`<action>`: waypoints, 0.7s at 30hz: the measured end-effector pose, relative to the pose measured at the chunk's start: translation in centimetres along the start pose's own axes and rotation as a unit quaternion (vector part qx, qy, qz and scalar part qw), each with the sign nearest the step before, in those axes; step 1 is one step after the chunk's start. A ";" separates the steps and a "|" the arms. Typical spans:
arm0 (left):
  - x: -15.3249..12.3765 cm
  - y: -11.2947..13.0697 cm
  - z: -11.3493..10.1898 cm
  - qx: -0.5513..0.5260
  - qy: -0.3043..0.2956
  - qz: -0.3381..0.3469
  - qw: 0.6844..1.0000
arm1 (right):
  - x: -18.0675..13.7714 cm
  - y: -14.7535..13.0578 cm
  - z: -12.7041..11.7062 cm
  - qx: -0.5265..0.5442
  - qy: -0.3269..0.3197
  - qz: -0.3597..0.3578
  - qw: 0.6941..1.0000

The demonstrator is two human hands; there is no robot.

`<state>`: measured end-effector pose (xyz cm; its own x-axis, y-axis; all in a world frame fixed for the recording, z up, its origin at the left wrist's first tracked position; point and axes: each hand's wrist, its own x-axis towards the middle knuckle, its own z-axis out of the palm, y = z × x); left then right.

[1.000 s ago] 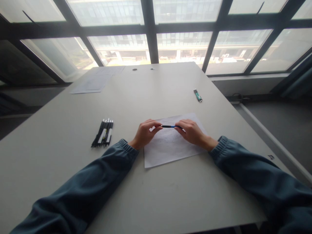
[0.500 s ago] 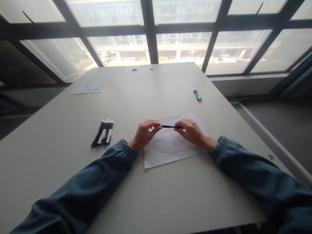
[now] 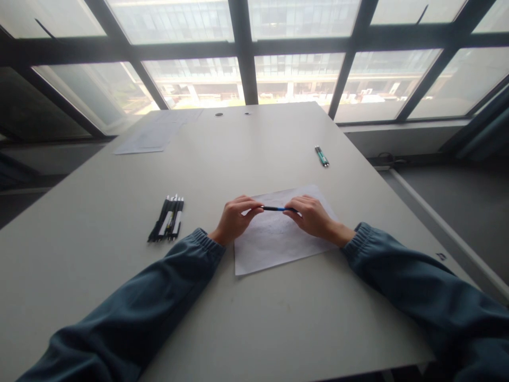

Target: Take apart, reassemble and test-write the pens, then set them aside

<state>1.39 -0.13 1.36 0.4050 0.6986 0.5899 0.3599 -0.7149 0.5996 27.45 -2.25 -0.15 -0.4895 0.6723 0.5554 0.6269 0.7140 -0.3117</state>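
A thin dark pen with a blue section is held level between both hands, just above a white sheet of paper with faint marks. My left hand pinches its left end with curled fingers. My right hand grips its right end the same way. Both wrists rest near the sheet on the pale grey table.
A bundle of several black and white pens lies left of the hands. Two green pens lie at the far right. More paper sheets sit at the far left corner. The table's right edge drops to the floor beside large windows.
The hands have closed in slightly along the pen, so less of its blue part shows. Nothing else has moved.
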 end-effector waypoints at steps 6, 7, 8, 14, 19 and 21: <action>0.0 0.1 0.0 0.006 0.004 -0.016 1.000 | 0.0 0.0 0.1 0.010 0.003 0.010 1.000; 0.0 0.1 0.0 0.006 0.005 -0.022 1.000 | 0.0 0.0 0.2 0.014 0.005 0.013 1.000; 0.0 0.2 0.0 0.004 0.004 -0.027 1.000 | 0.0 0.0 0.2 0.017 0.007 0.015 1.000; 0.0 0.3 -0.2 -0.013 -0.015 -0.015 1.000 | 0.0 0.1 0.3 0.021 0.014 0.016 1.000; -0.1 0.3 0.0 -0.007 0.012 -0.024 1.000 | 0.0 -0.1 0.1 0.047 0.017 0.015 0.999; -0.1 0.3 -0.1 -0.004 0.026 -0.036 0.999 | 0.0 -0.2 0.0 0.057 0.027 0.026 0.998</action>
<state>1.41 -0.36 1.52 0.3331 0.7492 0.5725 0.3796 -0.6623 0.6459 27.34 -2.35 -0.09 -0.4228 0.6999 0.5757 0.5759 0.6980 -0.4257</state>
